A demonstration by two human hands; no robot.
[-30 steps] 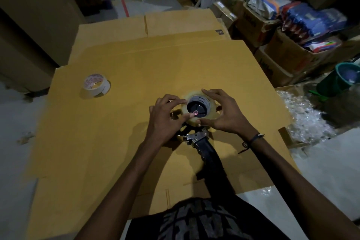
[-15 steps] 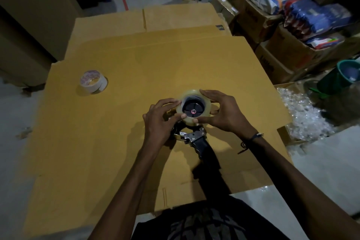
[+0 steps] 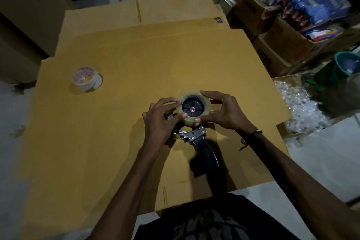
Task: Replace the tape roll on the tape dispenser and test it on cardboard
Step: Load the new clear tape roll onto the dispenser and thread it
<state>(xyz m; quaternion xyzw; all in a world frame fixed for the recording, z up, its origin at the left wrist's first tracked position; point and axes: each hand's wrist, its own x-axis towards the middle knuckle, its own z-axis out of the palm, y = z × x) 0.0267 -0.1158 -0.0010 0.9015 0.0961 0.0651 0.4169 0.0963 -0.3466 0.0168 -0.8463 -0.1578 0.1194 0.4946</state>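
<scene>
Both hands, left hand (image 3: 158, 117) and right hand (image 3: 227, 111), pinched the clear tape roll (image 3: 194, 108), hiding the black-handled metal tape dispenser (image 3: 202, 142) head, on flat brown cardboard (image 3: 136, 54); dim storeroom.

Tan cardboard (image 3: 155, 60), clear tape roll (image 3: 206, 117)

Both forearms are bare from the elbow down, with no sleeves showing along them. The left hand (image 3: 158, 118) wears no ring, watch or glove that can be made out. The right hand (image 3: 226, 112) is likewise bare, but its wrist carries a thin dark cord bracelet (image 3: 253, 134), knotted, with a short loose end hanging off the wrist and a small bluish bit near the knot. At the bottom edge of the view the person's chest shows in a black shirt (image 3: 210, 222) printed with large grey blocky shapes, too dim and cropped to read.
</scene>
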